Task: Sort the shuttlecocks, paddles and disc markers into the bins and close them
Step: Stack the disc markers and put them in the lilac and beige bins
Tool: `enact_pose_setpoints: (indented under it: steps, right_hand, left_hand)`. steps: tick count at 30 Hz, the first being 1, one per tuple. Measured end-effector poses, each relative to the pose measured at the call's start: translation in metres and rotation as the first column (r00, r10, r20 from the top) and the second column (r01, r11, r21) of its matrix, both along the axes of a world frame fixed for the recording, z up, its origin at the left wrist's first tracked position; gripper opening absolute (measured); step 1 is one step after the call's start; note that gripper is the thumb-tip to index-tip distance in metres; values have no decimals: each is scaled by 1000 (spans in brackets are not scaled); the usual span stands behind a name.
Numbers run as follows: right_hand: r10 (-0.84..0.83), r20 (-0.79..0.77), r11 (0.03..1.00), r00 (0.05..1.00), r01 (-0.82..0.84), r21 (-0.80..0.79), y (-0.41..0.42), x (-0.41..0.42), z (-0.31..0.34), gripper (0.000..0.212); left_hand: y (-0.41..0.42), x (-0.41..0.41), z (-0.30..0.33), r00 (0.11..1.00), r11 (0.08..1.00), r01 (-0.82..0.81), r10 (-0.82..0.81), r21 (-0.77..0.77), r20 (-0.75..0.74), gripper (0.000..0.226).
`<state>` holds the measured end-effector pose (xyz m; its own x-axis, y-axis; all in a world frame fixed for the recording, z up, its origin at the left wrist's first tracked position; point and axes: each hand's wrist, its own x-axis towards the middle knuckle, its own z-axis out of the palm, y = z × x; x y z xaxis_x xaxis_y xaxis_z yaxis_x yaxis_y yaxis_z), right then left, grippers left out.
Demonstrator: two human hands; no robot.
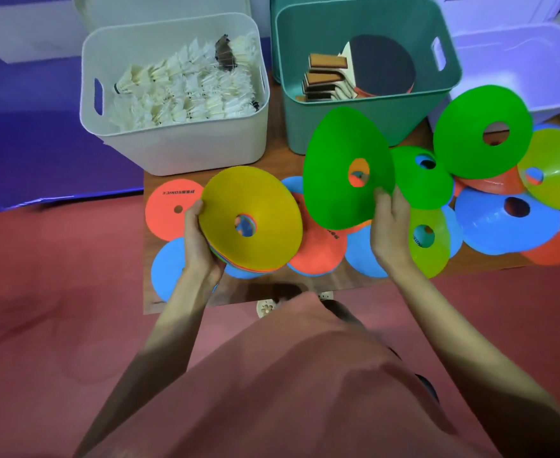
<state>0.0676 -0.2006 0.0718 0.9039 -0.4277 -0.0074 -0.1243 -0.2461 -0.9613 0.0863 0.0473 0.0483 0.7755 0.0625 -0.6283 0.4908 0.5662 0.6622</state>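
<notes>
A stack of disc markers (252, 223) with a yellow one on top sits tilted in the left hand (199, 239), whose fingers curl round the stack's near-left edge, thumb on the yellow face. Just to its right, the right hand (389, 223) pinches the lower rim of a single green disc marker (344, 166), held up on edge above the desk (272, 292) and clear of the stack.

Under and around both hands, loose markers lie spread over the wooden desk: a flat orange one (168, 209) and a blue one (168, 266) to the left, an orange one (318, 249) between the hands, and a pile of green, lime, blue and orange domes (503, 219) overlapping to the right, one green dome (480, 130) propped high on it.

Along the far edge of the desk stand three open bins. The white bin (173, 140) on the left is packed with white feather shuttlecocks (186, 90). The teal bin (367, 117) in the middle holds paddles (364, 71), handles stacked toward its left side and a dark round blade leaning behind them. The pale lilac bin (543, 67) on the right stands beyond the pile; what its inside holds cannot be told
</notes>
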Motion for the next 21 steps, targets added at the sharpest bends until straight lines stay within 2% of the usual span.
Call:
enact_pose_setpoints:
  steps: [3, 5, 8, 10, 12, 16, 18, 21]
  right_hand:
    - [-68, -35, 968, 997, 74, 238, -2, 13, -2, 24]
    - [20, -112, 949, 993, 16, 316, -2, 17, -8, 22]
    - [170, -213, 939, 962, -92, 331, 4, 19, -20, 23]
    - [256, -228, 948, 939, -197, 252, 8, 20, -28, 22]
    - [304, -221, 952, 926, -290, 98, 12, 21, -36, 22]
    - [276, -213, 912, 937, -325, -248, 10, 19, -46, 30]
    - [280, -212, 885, 936, -337, -321, 7, 17, -48, 32]
    - [283, -221, 882, 933, -344, -321, 1, 13, -50, 37]
  left_hand:
    - [-8, 3, 7, 1000, 999, 23, -23, -33, 10, 39]
    - [-15, 5, 11, 999, 998, 40, -39, -42, 23, 38]
    - [-27, 8, 13, 996, 996, 56, -52, -64, 68, 35]
    - [-35, 9, 16, 994, 993, 67, -59, -94, 88, 32]
    - [-42, 11, 18, 993, 989, 81, -69, -126, 93, 30]
    - [-51, 11, 19, 993, 989, 90, -80, -118, 89, 31]
    - [-55, 11, 21, 993, 986, 96, -85, -135, 82, 37]
    - [-61, 9, 23, 990, 981, 124, -111, -151, 90, 45]
